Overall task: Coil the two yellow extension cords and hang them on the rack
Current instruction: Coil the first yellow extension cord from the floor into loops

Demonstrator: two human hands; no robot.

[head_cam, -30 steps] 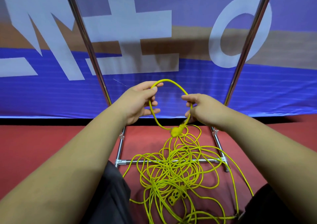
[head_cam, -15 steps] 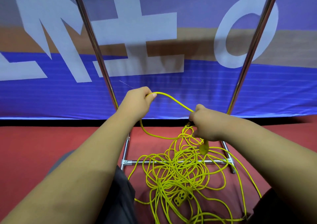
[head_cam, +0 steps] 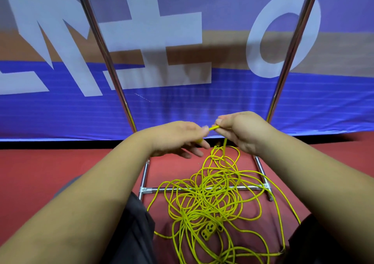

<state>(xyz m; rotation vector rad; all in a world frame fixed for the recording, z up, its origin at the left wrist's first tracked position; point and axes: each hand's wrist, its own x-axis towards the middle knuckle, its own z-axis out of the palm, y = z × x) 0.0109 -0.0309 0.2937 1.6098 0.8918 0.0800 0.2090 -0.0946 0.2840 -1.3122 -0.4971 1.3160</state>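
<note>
Head view. K: Fingers first. What do they hold?

M: Right hand (head_cam: 242, 131): thumb and forefinger clamped on the yellow cord (head_cam: 225, 145), at a short stretch held level between the hands. Left hand (head_cam: 176, 139): thumb tip meets the same stretch and a bit of yellow shows under the palm, so it reads as a pinch. Its other fingers (head_cam: 194, 152) lie straight and apart. Some blur there.

K: Below the hands?

M: One strand drops from the right hand to a loose tangle (head_cam: 212, 199) on the red floor (head_cam: 60, 172), lying across the base bar of the rack (head_cam: 155, 190). A socket block (head_cam: 210, 230) sits in the heap. Cannot tell the two cords apart in it. Nothing hangs on the posts in view; top rail out of view.

K: Handling?

M: Judged: thin, light, limp, yet springy enough to kink. The jacket looks smooth, so it should slide through a loose fist. Snags likely where loops cross. Best hold is near the free end: gather each loop in the left hand, draw slack with the right from the top of the heap, not from the socket block.
</note>
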